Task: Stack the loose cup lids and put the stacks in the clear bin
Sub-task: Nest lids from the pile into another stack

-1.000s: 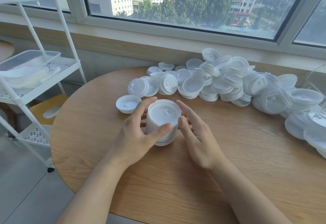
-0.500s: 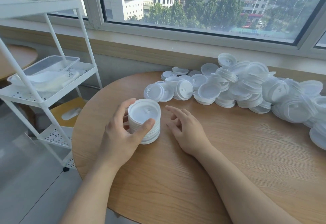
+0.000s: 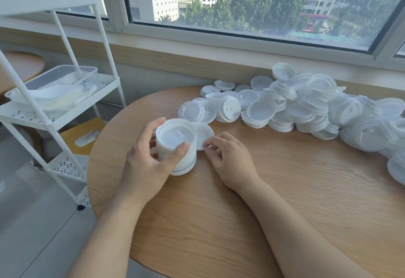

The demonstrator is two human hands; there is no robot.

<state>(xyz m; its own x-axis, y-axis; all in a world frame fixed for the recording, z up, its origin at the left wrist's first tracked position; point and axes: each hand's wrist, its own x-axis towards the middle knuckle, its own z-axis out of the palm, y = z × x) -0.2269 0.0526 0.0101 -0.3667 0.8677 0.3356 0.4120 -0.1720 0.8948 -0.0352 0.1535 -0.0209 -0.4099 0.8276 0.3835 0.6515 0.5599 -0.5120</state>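
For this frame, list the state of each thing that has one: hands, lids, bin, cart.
Left hand: grips the stack.
Stack: upright on the table, held.
Right hand: fingertips pinch the single lid's edge.
Single lid: lying flat beside the stack.
Pile: loose, unsorted, at the table's far edge.
Bin: on the cart's middle shelf, no stacks visible inside.
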